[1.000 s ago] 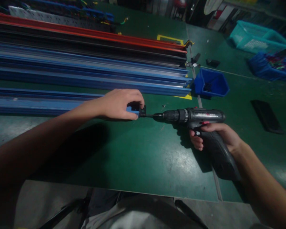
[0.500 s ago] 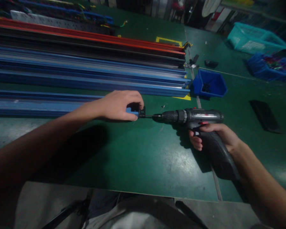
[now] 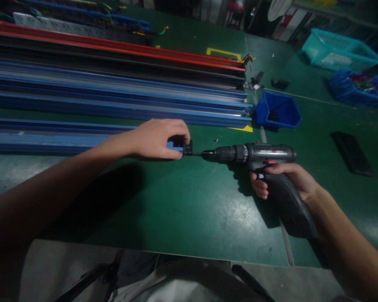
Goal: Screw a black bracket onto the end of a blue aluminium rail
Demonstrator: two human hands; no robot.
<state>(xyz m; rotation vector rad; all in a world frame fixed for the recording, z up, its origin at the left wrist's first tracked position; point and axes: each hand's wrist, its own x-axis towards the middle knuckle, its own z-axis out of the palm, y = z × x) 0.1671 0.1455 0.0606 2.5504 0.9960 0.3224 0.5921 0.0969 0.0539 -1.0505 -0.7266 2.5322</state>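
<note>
My left hand point(image 3: 159, 139) grips the right end of a blue rail point(image 3: 56, 137), thumb in front and fingers curled over the back. A small black end piece point(image 3: 188, 147) sits at that end, partly hidden by my fingers. In my right hand point(image 3: 286, 180) is a black power drill point(image 3: 267, 153), lying level and pointing left. Its long bit point(image 3: 197, 153) reaches the black end piece. A small screw point(image 3: 215, 140) lies on the green table just behind the bit.
More blue rails point(image 3: 129, 102) and a red rail point(image 3: 113, 44) lie behind. To the right are a blue bin point(image 3: 279, 110) with small dark parts, a black flat object point(image 3: 352, 153), a teal basket point(image 3: 340, 50) and a blue basket point(image 3: 360, 90). The green table's point(image 3: 189, 218) front edge is near me.
</note>
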